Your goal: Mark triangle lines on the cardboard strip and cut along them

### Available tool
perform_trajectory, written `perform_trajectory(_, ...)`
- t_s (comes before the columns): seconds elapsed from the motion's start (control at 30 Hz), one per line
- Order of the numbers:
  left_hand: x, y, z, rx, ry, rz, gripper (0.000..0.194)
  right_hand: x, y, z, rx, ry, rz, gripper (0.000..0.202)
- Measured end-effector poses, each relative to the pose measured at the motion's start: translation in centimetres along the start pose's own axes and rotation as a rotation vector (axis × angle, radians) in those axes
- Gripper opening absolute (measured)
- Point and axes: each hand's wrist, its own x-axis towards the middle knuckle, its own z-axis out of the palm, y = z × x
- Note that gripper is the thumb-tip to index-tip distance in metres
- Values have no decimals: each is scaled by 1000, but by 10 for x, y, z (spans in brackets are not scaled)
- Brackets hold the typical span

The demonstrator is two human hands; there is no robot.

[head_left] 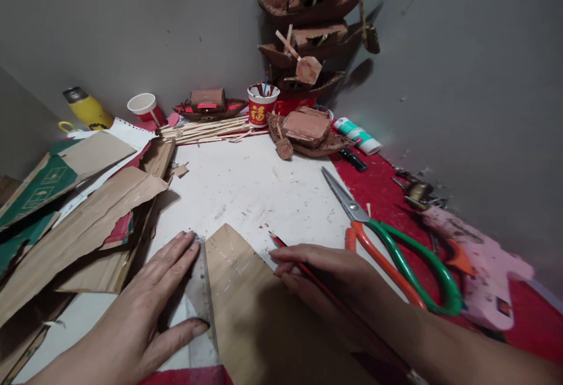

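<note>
My left hand (149, 303) lies with its fingers stretched out and the thumb apart, its fingertips and thumb resting on a clear ruler (203, 297). The ruler runs along the left edge of a brown cardboard piece (246, 309) with a pointed top and faint pencil marks near the tip. My right hand (325, 273) is closed around a red and black pencil (316, 279). The pencil's point is just beyond the cardboard's right edge, over the white work surface (246, 186); whether it touches cannot be told. My right hand's shadow falls across the lower cardboard.
Scissors (356, 212) with orange and green handles lie at right, near a pink glue gun (479, 268). Cardboard scraps (83, 221) pile up at left. At the back are thin sticks (211, 129), paper cups (263, 106), a yellow bottle (90, 109) and model boats (308, 130).
</note>
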Motion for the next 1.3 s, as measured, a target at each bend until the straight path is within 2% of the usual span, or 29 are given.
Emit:
perform_trajectory(0.2, 6, 4, 4, 40, 13, 21, 77, 1, -3, 0, -43, 13, -7, 20)
perform_trajectory(0.43, 12, 14, 4, 42, 26, -17, 69, 4, -4, 3, -66, 30, -17, 19)
perform_trajectory(0.67, 13, 9, 6, 95, 28, 37, 76, 5, -5, 2, -47, 23, 15, 20)
perform_trajectory(1.1, 14, 8, 8, 80, 34, 8, 79, 2, 1, 3, -42, -42, 71, 22)
perform_trajectory(1.3, 13, 5, 9, 94, 25, 30, 83, 1, 3, 4, -53, -33, 82, 21)
